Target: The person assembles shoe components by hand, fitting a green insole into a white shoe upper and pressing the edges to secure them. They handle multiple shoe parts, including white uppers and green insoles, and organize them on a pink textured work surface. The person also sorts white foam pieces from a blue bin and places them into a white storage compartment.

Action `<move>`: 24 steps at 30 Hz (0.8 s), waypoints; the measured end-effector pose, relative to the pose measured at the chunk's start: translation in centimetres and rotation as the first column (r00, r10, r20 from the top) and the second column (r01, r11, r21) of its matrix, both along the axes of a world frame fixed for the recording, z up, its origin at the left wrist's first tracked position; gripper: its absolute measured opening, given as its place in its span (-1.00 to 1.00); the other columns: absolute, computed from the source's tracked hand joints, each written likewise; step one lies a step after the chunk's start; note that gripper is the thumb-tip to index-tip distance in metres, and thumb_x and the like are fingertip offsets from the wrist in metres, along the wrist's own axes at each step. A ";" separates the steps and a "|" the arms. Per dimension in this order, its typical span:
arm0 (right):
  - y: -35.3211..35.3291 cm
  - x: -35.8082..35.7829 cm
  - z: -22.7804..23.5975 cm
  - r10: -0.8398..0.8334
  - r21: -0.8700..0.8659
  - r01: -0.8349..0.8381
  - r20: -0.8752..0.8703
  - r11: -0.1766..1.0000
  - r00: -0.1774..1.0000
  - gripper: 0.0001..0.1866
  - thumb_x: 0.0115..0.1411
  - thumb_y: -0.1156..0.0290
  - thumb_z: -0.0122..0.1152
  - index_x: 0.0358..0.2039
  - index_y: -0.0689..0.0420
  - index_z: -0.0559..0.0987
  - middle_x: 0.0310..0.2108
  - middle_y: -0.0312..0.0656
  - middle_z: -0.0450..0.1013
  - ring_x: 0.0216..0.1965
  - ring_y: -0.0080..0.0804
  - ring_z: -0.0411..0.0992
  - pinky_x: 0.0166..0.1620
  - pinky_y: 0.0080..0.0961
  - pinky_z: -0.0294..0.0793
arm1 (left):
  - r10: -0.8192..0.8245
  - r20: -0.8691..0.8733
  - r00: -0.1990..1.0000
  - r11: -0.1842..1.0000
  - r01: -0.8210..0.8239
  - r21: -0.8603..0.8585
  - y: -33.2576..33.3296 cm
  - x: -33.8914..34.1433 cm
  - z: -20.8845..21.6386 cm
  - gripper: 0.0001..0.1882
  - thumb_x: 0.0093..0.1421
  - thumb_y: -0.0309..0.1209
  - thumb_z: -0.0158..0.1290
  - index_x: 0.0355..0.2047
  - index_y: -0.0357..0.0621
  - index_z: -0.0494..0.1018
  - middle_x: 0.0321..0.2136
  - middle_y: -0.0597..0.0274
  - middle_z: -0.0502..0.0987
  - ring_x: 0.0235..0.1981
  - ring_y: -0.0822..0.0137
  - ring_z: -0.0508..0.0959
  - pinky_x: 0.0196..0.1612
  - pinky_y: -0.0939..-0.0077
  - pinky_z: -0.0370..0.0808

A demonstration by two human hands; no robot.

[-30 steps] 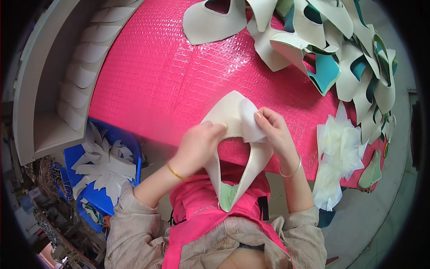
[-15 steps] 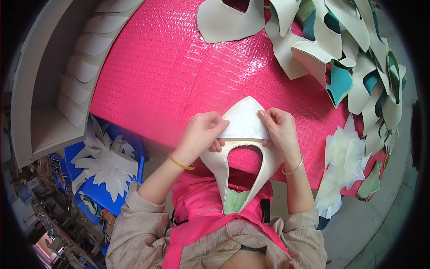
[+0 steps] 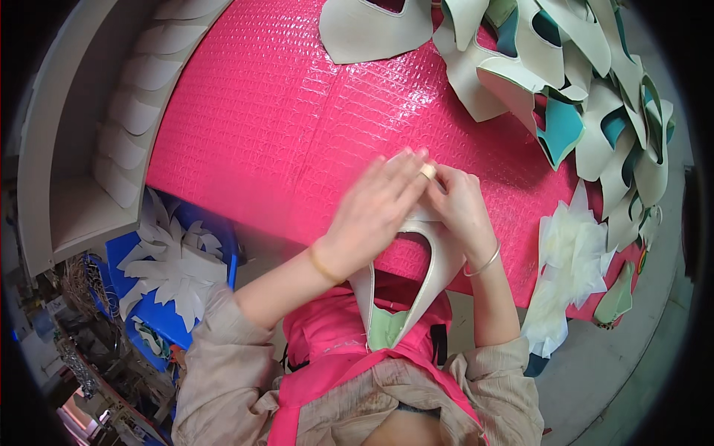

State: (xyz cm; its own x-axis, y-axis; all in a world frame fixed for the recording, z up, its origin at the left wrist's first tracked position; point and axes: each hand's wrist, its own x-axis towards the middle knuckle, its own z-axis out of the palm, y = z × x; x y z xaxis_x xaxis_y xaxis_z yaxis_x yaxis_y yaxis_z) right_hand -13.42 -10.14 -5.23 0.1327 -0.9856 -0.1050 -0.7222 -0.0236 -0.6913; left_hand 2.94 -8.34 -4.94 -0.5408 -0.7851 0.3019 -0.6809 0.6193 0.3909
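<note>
A cream shoe upper [image 3: 439,256] with pale green lining lies over the near edge of the pink table, its open end toward my apron. My left hand [image 3: 379,201] is laid across its toe part, fingers stretched out and slightly blurred, hiding most of the white toe piece. On the right side of the toe, my right hand [image 3: 462,204] is closed on the upper, thumb on top. A small cream bit [image 3: 428,171] shows between the fingertips of both hands; whether it is the toe's tip cannot be made out.
Many cream uppers [image 3: 520,56] with teal or green linings are heaped at the far right. Thin white pieces [image 3: 569,256] lie at the table's right edge. A grey rack [image 3: 89,215] holds overlapping pieces at left, above a blue bin [image 3: 160,305] of white cutouts.
My left hand has left the toe's left edge and swung right and forward, now flat over the toe piece. My right hand has shifted slightly and still holds the upper.
</note>
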 end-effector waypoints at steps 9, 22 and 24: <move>6.6 -2.5 2.3 0.034 -0.351 -0.089 -0.160 0.932 0.987 -0.66 -0.07 0.27 0.25 -0.28 0.14 0.49 -0.28 0.01 0.44 -0.22 -0.11 0.42 -0.16 -0.24 0.39 | 0.042 -0.030 0.999 0.994 -0.038 0.104 0.7 -0.6 -1.4 -0.41 0.06 -0.41 -0.05 0.14 -0.12 0.12 0.12 0.17 0.21 0.13 0.20 0.22 0.15 0.22 0.14; 4.4 1.8 1.0 0.449 -0.222 -0.523 -0.308 0.823 0.838 -0.52 0.14 0.15 -0.04 0.08 -0.02 0.31 0.14 -0.21 0.17 0.17 -0.25 0.11 0.18 -0.14 0.00 | 0.098 0.030 0.995 0.991 -0.100 0.086 8.2 4.0 0.7 -0.45 0.08 -0.43 -0.04 0.12 -0.18 0.16 0.06 0.15 0.29 0.08 0.17 0.30 0.09 0.13 0.17; 3.2 0.8 0.0 0.472 -0.225 -0.578 -0.388 0.784 0.791 -0.48 0.18 0.12 -0.13 0.16 -0.12 0.21 0.21 -0.32 0.06 0.22 -0.34 0.03 0.22 -0.14 -0.07 | 0.047 0.085 0.995 0.997 -0.053 0.061 8.6 4.3 -0.4 -0.45 0.07 -0.44 -0.03 0.11 -0.15 0.17 0.06 0.15 0.29 0.08 0.17 0.31 0.09 0.14 0.16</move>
